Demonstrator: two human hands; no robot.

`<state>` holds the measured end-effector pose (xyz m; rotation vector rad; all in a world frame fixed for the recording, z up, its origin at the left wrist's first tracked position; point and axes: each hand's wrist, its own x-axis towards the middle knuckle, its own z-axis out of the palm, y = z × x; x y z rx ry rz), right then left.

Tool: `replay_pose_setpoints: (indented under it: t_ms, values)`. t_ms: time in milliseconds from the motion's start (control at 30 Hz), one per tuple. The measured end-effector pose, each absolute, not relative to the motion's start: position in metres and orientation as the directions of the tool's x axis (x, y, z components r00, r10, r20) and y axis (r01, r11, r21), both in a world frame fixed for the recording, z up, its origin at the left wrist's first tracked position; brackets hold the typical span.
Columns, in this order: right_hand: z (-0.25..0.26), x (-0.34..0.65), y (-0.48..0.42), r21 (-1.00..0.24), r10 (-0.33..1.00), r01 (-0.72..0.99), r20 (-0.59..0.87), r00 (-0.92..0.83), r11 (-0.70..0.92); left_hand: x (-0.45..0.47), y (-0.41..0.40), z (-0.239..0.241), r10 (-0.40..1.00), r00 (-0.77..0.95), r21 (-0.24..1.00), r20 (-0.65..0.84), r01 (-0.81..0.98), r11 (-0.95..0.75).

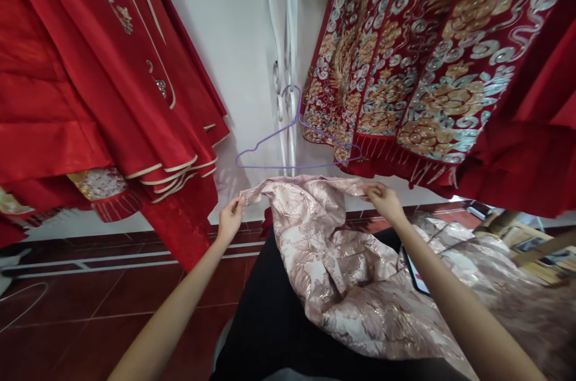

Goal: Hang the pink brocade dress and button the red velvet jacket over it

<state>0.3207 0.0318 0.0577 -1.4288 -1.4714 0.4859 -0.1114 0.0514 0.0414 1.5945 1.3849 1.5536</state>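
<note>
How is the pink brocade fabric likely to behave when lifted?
The pink brocade fabric would probably flop, since it sags in loose folds. Its crisp creases suggest slight stiffness, and its shiny surface may feel slippery.

Cloth [310, 225] runs btwn L hand [231, 217] & R hand [384, 200], top edge just below hanger [310, 166], rest draped over lap [256, 309] & off to R. Hanger's hook is up at the straps [291, 9], in front of wall [216, 39]. Hung garments [90, 69] on L, embroidered garment [427, 57] on R, both upper area, w/ hanger approx. midway btwn. Phone [418, 278] by inner side of R forearm, next to cloth. Floor [112, 303] below L garments, low frame [81, 264] nr wall base.
</note>
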Motion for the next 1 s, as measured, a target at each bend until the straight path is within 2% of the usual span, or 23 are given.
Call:
replay_pose_setpoints:
  t_ms: [67, 167, 233, 333, 467, 600, 1000]
  values:
    - [0.058, 0.314, 0.037, -0.848, 0.865, 0.452, 0.424, 0.269, 0.276, -0.101, 0.054, 0.047, 0.91, -0.142, 0.914, 0.389, 0.182, -0.362]
    - [0.066, 0.305, 0.042, -0.851, 0.816, 0.396, 0.481, 0.32, 0.346, -0.079, 0.071, 0.075, 0.964, -0.093, 0.953, 0.25, -0.153, -0.262]
    - [0.073, 0.3, 0.041, -0.852, 0.785, 0.322, 0.512, 0.349, 0.413, -0.064, 0.084, 0.095, 0.989, -0.014, 0.911, 0.144, -0.388, -0.138]
    - [0.081, 0.296, 0.037, -0.858, 0.749, 0.187, 0.51, 0.424, 0.478, -0.046, 0.101, 0.117, 0.998, 0.03, 0.824, 0.056, -0.566, -0.029]
    - [0.085, 0.294, 0.032, -0.89, 0.76, -0.006, 0.386, 0.523, 0.456, -0.037, 0.112, 0.124, 1.0, 0.007, 0.777, -0.026, -0.63, 0.025]
    - [0.088, 0.292, 0.029, -0.902, 0.741, -0.112, 0.267, 0.616, 0.417, -0.042, 0.114, 0.119, 1.0, -0.022, 0.789, 0.005, -0.614, -0.018]
    - [0.092, 0.299, 0.03, -0.858, 0.617, -0.001, 0.368, 0.696, 0.513, -0.053, 0.105, 0.124, 0.994, -0.069, 0.811, 0.08, -0.575, -0.105]
